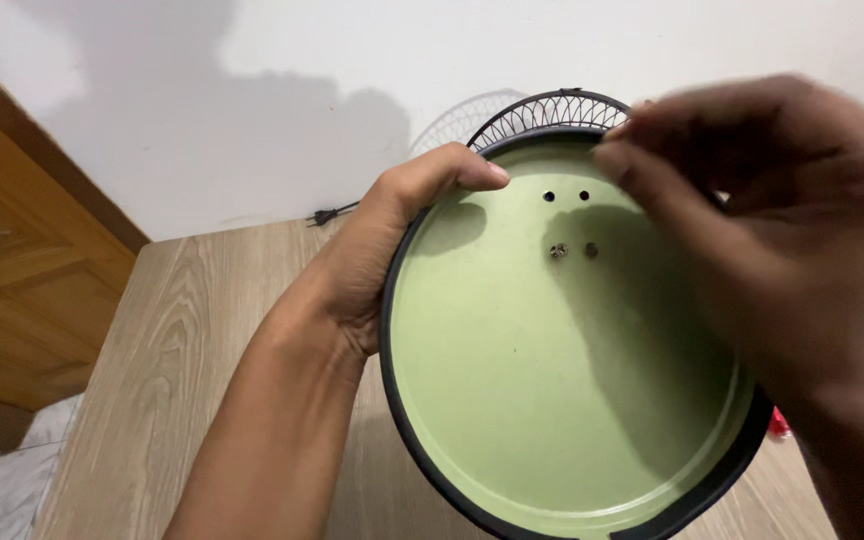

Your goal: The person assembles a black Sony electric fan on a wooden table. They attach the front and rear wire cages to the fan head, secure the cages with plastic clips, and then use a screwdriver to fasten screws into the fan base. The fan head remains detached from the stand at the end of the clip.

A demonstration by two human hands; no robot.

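Note:
A round pale-green panel (532, 390) with a black rim fills the middle of the head view, tilted up toward me. It has two small holes near its top and two more below them, one with a screw in it. My left hand (392, 230) grips its upper left rim, thumb over the edge. My right hand (772, 230) hovers over the upper right of the panel with its fingertips pinched together near the rim; whether they hold something small I cannot tell. Behind the panel rises a black wire fan grille (552, 108).
A light wood-grain tabletop (192, 330) lies beneath, against a white wall. A black power plug and cord (330, 213) lie at the table's back edge. A brown wooden door (12, 250) stands at the left. Something small and red (778, 424) shows at the lower right.

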